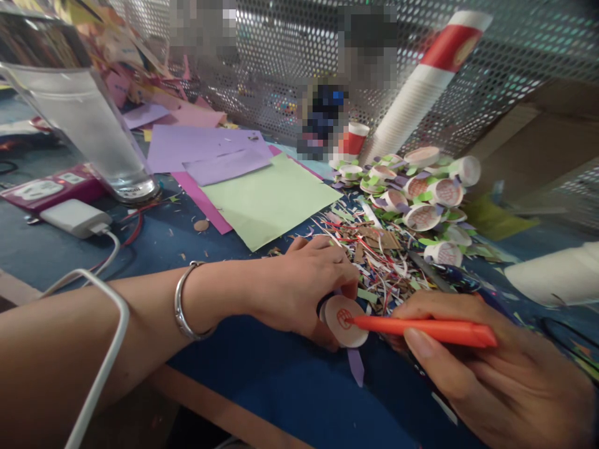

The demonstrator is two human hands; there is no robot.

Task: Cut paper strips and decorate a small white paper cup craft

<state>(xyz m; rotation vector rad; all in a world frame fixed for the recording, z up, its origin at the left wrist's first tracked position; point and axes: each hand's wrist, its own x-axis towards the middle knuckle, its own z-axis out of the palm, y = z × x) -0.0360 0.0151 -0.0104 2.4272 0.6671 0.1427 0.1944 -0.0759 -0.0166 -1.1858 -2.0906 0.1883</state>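
My left hand [309,287], with a silver bangle at the wrist, is closed around a small white paper cup piece [358,335] whose round face is turned toward me. An orange pattern of curved lines is drawn on that face, and a purple paper strip [355,368] sticks out below it. In my right hand [482,368] an orange felt-tip pen [435,329] is pinched between thumb and fingers. Its tip touches the drawn pattern. Several similar cup pieces [422,217], with orange line drawings and green and purple paper bits, lie heaped behind my right hand.
Paper scraps [360,249] lie beside scissors [433,271]. Green paper [276,202] and purple paper [187,146] overlap behind my left hand. A tall cup stack [412,93] leans near the perforated metal screen [262,56]. At left stand a glass [93,125] and a white charger [77,217] with its cable.
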